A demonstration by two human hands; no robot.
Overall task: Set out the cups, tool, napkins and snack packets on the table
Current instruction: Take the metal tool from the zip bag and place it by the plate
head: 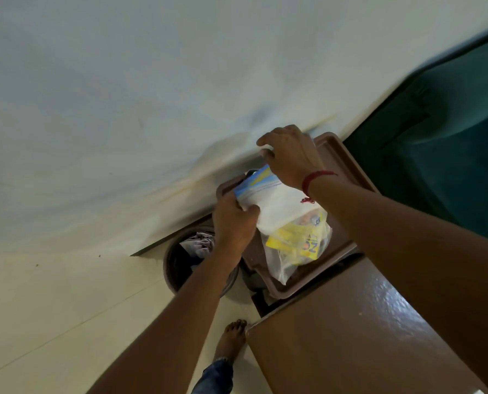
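Note:
A clear plastic bag [282,260] lies on a brown tray-like stool top [342,163] by the wall. Inside it I see a white napkin pack with a blue edge [268,203] and yellow snack packets [296,243]. My left hand [232,223] grips the napkin pack at its left edge. My right hand [289,157] is closed over the pack's upper end, its wrist wearing a red thread. No cups or tool are visible; the rest of the bag's contents are hidden.
The glossy brown table [365,331] fills the lower right. A dark round bin [180,268] with cloth inside stands on the pale floor left of the stool. A dark green sofa [441,149] is at the right. My bare foot [231,339] stands beside the table corner.

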